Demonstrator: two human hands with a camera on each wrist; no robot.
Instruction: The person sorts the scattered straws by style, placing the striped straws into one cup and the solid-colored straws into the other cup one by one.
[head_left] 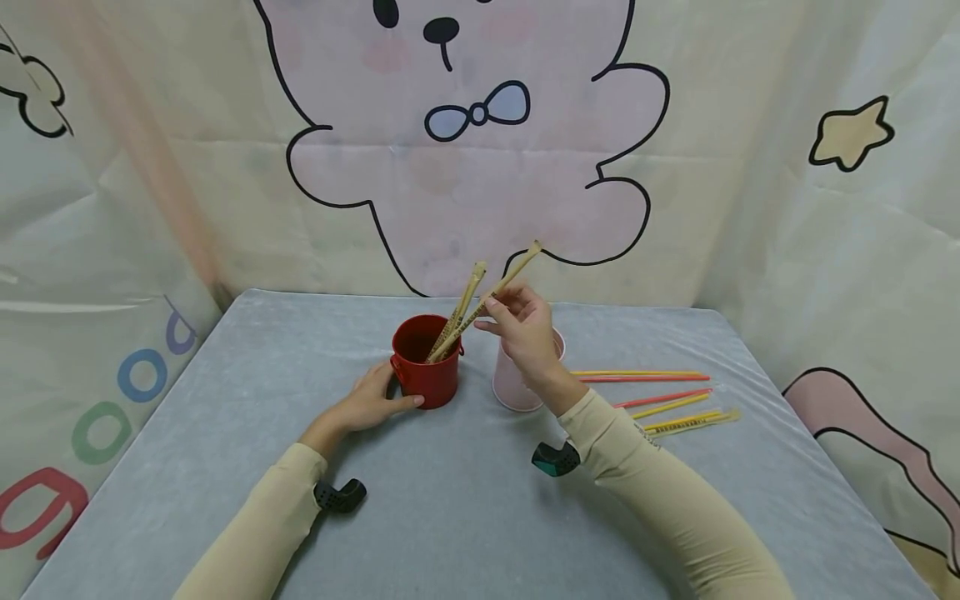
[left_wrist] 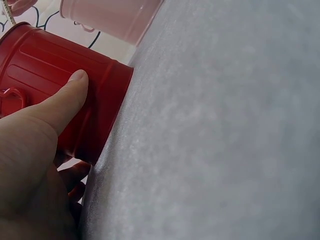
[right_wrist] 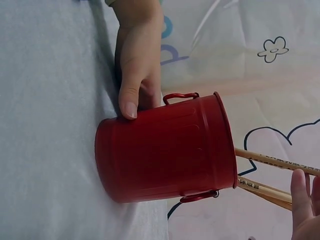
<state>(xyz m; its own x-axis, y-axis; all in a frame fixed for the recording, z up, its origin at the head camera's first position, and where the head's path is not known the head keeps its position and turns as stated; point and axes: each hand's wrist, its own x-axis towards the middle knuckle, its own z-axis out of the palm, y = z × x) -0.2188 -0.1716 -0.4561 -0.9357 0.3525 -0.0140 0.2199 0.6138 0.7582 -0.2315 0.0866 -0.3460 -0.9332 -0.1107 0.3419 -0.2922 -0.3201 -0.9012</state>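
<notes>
A small red bucket point(head_left: 426, 383) with side handles stands upright on the table. My left hand point(head_left: 372, 400) holds it low on its left side, thumb across the front; in the left wrist view the thumb point(left_wrist: 70, 100) lies on the red wall and the other fingers are partly hidden. Tan wrapped chopsticks point(head_left: 467, 292) with dark print lean inside the bucket. Above its right rim, my right hand point(head_left: 525, 329) pinches another tilted pack of wrapped chopsticks point(head_left: 521, 260), its lower end inside the bucket. Behind the right hand stands a pink bucket point(head_left: 513, 385), partly covered by it.
Yellow and red sticks point(head_left: 660, 398) lie on the table at the right, partly behind the right forearm. Beside them is a yellow printed pack point(head_left: 693, 422). A grey-blue cloth point(head_left: 465, 517) covers the table; a printed curtain point(head_left: 720, 125) hangs behind.
</notes>
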